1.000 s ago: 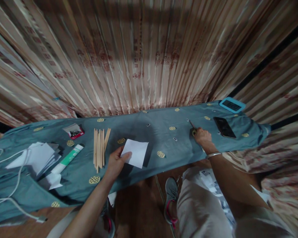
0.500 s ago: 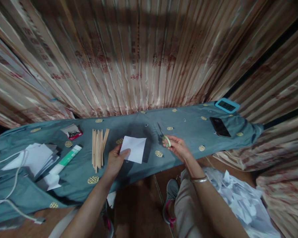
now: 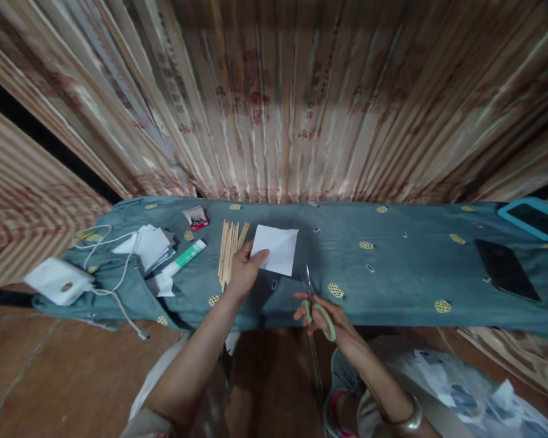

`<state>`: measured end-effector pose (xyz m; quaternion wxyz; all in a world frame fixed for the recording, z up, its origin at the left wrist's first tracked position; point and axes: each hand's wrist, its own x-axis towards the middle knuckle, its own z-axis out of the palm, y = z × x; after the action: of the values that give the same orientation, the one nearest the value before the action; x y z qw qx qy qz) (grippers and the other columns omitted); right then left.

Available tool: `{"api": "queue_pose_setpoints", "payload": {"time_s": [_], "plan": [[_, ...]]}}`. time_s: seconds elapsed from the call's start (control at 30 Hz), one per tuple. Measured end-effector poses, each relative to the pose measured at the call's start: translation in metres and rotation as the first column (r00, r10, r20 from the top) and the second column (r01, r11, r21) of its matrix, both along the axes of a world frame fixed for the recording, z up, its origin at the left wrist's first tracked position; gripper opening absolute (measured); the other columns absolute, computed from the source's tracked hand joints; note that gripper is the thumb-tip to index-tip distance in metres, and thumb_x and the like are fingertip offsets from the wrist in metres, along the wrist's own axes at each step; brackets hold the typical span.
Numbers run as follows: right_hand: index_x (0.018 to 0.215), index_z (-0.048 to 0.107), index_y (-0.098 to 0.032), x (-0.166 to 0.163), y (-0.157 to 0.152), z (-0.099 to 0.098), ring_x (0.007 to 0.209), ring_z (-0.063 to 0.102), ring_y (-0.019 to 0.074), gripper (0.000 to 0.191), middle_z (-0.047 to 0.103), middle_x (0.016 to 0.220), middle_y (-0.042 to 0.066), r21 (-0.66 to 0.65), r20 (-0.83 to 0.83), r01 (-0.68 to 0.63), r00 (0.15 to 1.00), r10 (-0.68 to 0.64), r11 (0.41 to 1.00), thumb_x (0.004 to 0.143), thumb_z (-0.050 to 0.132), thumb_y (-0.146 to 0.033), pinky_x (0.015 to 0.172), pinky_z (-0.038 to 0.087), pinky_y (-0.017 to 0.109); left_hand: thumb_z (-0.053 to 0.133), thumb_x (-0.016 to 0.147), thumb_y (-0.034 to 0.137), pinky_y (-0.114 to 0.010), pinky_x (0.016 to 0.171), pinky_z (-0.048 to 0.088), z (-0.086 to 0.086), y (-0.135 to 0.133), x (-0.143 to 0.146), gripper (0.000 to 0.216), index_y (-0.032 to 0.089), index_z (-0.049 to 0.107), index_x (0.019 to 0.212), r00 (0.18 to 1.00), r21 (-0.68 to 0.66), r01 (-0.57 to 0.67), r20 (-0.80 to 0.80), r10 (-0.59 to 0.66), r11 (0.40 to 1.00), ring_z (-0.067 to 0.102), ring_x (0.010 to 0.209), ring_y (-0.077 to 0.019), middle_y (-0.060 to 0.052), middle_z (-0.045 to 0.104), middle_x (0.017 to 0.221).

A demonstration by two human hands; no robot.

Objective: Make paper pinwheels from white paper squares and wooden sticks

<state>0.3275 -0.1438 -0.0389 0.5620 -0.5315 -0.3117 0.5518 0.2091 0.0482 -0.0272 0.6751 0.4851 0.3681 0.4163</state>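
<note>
**White paper and scissors in hand over a patterned cloth**

A narrow table under a blue-green cloth [image 3: 406,267] runs across the middle of the frame, printed with yellow pineapples and small pale rectangles. Near its centre, the left hand [image 3: 245,271] grips a square of white paper [image 3: 278,250] by its left edge, the thumb lying on top. Below and to the right, at the table's front edge, the right hand [image 3: 326,317] is closed around the green handles of the scissors [image 3: 309,297]; their blades point up the frame, apart from the paper.

Pale wooden sticks [image 3: 229,250] lie in a row just left of the paper. Farther left on the cloth are a small open red box [image 3: 196,219] with metal bits in it, a green-and-white tube [image 3: 185,258], a stack of paper [image 3: 150,250] and a white device [image 3: 64,281] beside a looped white cable [image 3: 121,309]. At the right side of the frame rest a black phone [image 3: 505,269] and a blue-framed screen [image 3: 511,211].

Beige striped curtains [image 3: 283,109] with reddish print hang behind the table, filling the upper frame. A dark bar [image 3: 41,134] slants through the upper left. Brown floor [image 3: 31,359] shows at lower left, and a clear plastic bag [image 3: 475,389] of paper scraps sits at lower right.
</note>
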Motion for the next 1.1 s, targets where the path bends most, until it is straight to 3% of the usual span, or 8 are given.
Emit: {"api": "queue_pose_setpoints", "payload": {"time_s": [0.23,0.4,1.1], "plan": [[0.114,0.065,-0.014,0.002,0.009,-0.004,0.063,0.053,0.0128,0.063,0.064,0.075,0.006,-0.056,0.039,-0.126,0.991,0.128,0.99,0.075,0.065,-0.063,0.05,0.044,0.022,0.077,0.058,0.026,-0.026,0.066,0.048,0.002,0.002,0.002,0.037,0.014,0.069,0.092,0.999,-0.009,0.035,-0.018,-0.035,0.999,0.062,0.07,-0.0154,-0.003,0.072,0.085],[0.116,0.064,-0.013,0.005,0.012,-0.01,0.059,0.052,0.0117,0.061,0.062,0.071,0.005,-0.039,0.028,-0.106,0.994,0.108,0.994,0.078,0.063,-0.062,0.045,0.041,0.02,0.075,0.058,0.025,-0.024,0.061,0.045,0.001,-0.002,0.008,0.032,0.014,0.068,0.087,0.998,-0.002,0.061,-0.013,-0.061,0.998,0.057,0.063,-0.0129,0.0,0.067,0.076],[0.114,0.065,-0.013,0.009,0.01,-0.012,0.055,0.053,0.0104,0.062,0.061,0.066,0.003,-0.056,0.034,-0.099,0.994,0.101,0.994,0.076,0.065,-0.061,0.043,0.038,0.02,0.073,0.061,0.024,-0.023,0.062,0.045,-0.001,-0.008,0.015,0.031,0.015,0.067,0.09,0.994,-0.023,0.102,-0.026,-0.103,0.995,0.057,0.064,-0.0125,0.0,0.067,0.078]]}}
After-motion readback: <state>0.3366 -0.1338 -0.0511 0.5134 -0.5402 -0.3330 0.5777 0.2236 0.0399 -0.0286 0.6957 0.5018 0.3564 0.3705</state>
